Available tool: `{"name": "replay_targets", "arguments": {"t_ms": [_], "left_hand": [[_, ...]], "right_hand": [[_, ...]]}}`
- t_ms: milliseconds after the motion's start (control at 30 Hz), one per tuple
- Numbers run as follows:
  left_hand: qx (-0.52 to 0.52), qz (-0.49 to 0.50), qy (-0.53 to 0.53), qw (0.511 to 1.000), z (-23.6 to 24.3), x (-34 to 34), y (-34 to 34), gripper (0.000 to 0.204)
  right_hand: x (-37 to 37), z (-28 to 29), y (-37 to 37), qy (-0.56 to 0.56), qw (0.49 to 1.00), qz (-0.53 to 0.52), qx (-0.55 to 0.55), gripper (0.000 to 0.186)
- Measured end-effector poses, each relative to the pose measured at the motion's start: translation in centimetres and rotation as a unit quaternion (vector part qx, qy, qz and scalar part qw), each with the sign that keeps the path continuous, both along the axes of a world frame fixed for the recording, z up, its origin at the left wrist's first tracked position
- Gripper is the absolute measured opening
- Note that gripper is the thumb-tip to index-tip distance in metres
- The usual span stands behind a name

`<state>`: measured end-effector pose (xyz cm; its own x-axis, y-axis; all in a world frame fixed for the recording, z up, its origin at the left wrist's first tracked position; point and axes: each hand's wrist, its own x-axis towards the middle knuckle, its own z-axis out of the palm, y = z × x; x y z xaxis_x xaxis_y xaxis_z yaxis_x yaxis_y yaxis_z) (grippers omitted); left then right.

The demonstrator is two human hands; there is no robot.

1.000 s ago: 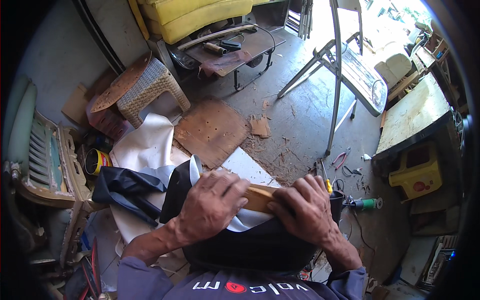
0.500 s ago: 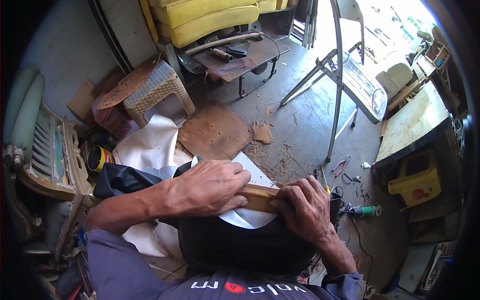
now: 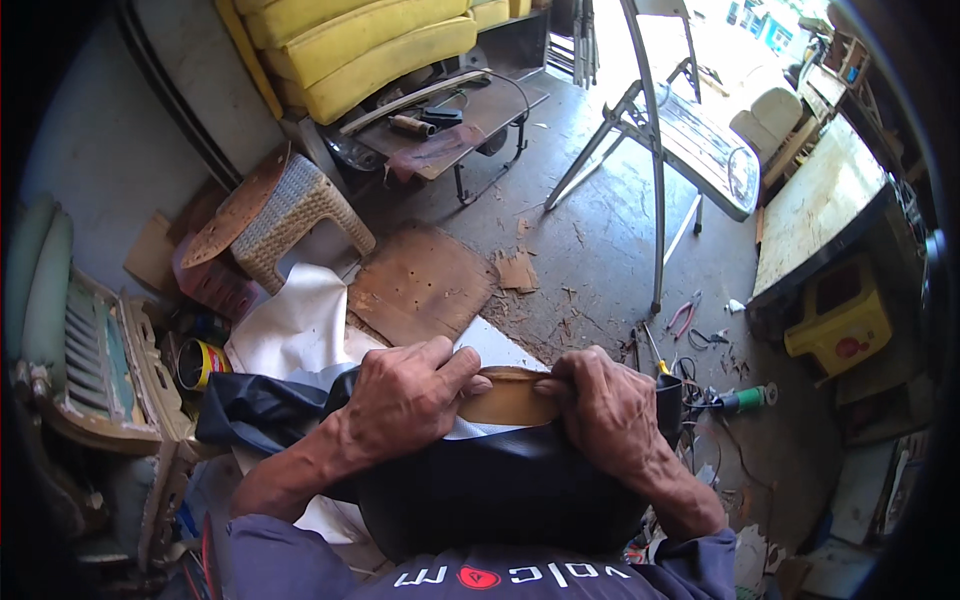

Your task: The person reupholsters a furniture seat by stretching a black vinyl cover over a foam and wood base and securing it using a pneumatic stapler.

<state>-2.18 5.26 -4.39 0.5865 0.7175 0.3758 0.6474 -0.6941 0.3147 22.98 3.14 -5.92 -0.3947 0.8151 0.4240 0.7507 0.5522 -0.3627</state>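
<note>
A black vinyl-like cover [image 3: 500, 490] lies across my lap, its white underside [image 3: 478, 428] showing along the far edge. Between my hands is a tan, wood-coloured board [image 3: 508, 405] with a curved top edge. My left hand [image 3: 410, 392] is closed on the board's left end, thumb and fingers pinching its rim. At the other end my right hand [image 3: 608, 410] is closed the same way, its fingers curled over the far side. The fingertips behind the board are hidden. More black material [image 3: 260, 410] bunches beyond my left forearm.
A brown board [image 3: 425, 280] and white sheeting [image 3: 300, 315] lie ahead on the floor. Pliers [image 3: 684, 315], a screwdriver [image 3: 656, 348] and a green-bodied power tool [image 3: 742, 400] are to the right. A woven-pattern stool [image 3: 300, 220] and folding chair [image 3: 650, 140] stand farther off.
Both hands keep hold of the board, and its tan face now shows more widely between them. My left hand and forearm have turned more upright. The whole view has shifted slightly.
</note>
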Motion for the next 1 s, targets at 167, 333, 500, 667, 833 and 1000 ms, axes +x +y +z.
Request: {"name": "replay_targets", "arguments": {"t_ms": [167, 333, 500, 667, 833, 1000], "left_hand": [[-0.076, -0.036, 0.091, 0.992, 0.1, 0.0, 2.0, 0.02], [-0.217, -0.056, 0.069, 0.972, 0.5, -0.5, 3.3, 0.032], [-0.437, -0.045, 0.075, 0.895, 2.0, -0.1, 5.0, 0.047], [-0.509, -0.033, 0.107, 0.853, 1.4, -0.2, 5.4, 0.057], [-0.498, -0.036, 0.083, 0.862, 1.0, -0.3, 4.8, 0.062], [-0.439, -0.031, 0.032, 0.897, 1.5, -0.6, 4.3, 0.056]], "right_hand": [[0.3, 1.8, 0.5, -0.051, 0.996, 0.02, -0.065, 0.025], [1.6, 2.1, 1.6, -0.122, 0.99, 0.065, -0.031, 0.019], [2.0, 2.5, 2.4, -0.119, 0.984, 0.115, -0.068, 0.014], [2.1, 2.4, 2.7, -0.113, 0.983, 0.126, -0.07, 0.017], [2.8, 3.7, 5.4, -0.09, 0.936, 0.168, -0.297, 0.045], [3.2, 2.1, 6.9, -0.034, 0.901, 0.213, -0.377, 0.05]]}}
